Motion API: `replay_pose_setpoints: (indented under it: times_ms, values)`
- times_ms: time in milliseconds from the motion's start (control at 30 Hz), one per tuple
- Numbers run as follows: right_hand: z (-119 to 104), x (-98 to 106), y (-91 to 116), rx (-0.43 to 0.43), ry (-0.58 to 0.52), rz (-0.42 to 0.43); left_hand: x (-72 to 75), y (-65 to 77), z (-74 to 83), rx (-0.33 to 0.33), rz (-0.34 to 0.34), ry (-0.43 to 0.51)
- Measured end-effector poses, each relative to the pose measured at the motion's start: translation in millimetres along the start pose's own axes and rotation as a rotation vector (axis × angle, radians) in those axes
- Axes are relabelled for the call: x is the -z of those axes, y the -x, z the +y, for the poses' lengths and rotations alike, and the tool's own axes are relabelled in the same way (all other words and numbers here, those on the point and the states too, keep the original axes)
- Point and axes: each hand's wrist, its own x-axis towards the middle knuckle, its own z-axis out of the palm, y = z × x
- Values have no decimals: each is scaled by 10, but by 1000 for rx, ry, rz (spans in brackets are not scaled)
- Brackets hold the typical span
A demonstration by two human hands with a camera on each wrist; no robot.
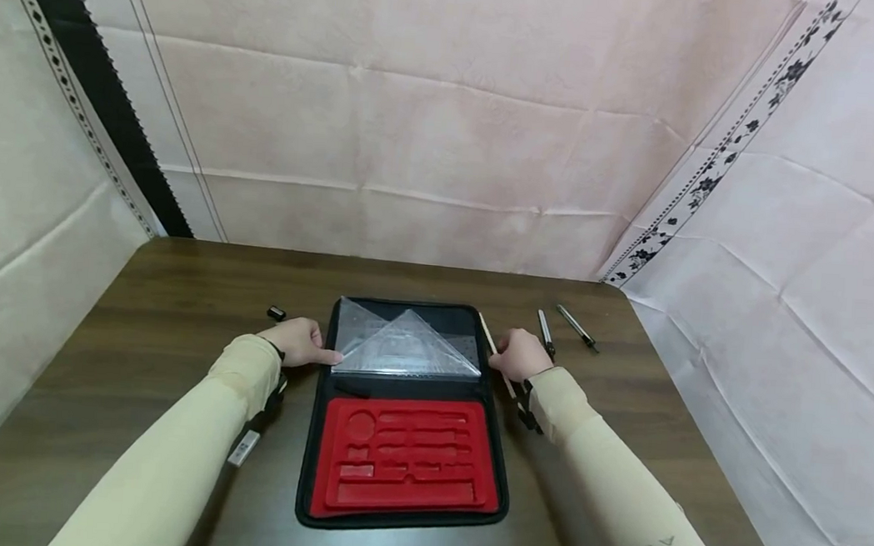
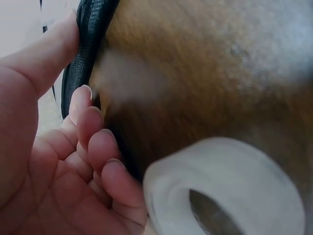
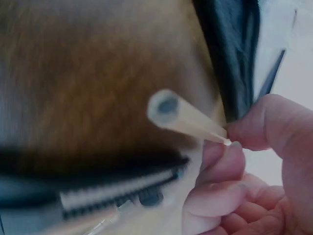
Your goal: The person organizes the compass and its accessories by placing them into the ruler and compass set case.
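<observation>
A black case (image 1: 415,389) lies unfolded on the table, with a red moulded tray (image 1: 406,459) in its near half. Two clear set squares (image 1: 406,346) overlap in the far half. At that half's left edge is my left hand (image 1: 299,342), its thumb on the black rim and its fingers curled against the underside in the left wrist view. Beside the right edge, my right hand (image 1: 524,355) pinches a pale wooden pencil (image 3: 188,115) between thumb and fingertips. The pencil slants along the case's side.
Two silver-and-black drawing instruments, one a slim metal piece (image 1: 576,327), lie past my right hand. A small black piece (image 1: 276,313) is beyond my left hand. A blurred whitish ring (image 2: 225,186) shows close up in the left wrist view. White cloth (image 1: 415,138) hangs behind the table.
</observation>
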Motion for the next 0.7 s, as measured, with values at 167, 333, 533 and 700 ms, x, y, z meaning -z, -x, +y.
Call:
replay_pose_setpoints:
  times_ms: [167, 333, 533, 700]
  values:
    - [60, 88, 48, 20, -41, 6, -8, -5, 8, 12, -3, -8]
    - [123, 96, 76, 61, -53, -2, 5, 11, 29, 23, -4, -5]
    - [99, 55, 117, 123, -95, -23, 18, 39, 61, 44, -28, 5]
    - [0, 64, 204, 195, -122, -55, 36, 28, 40, 43, -40, -3]
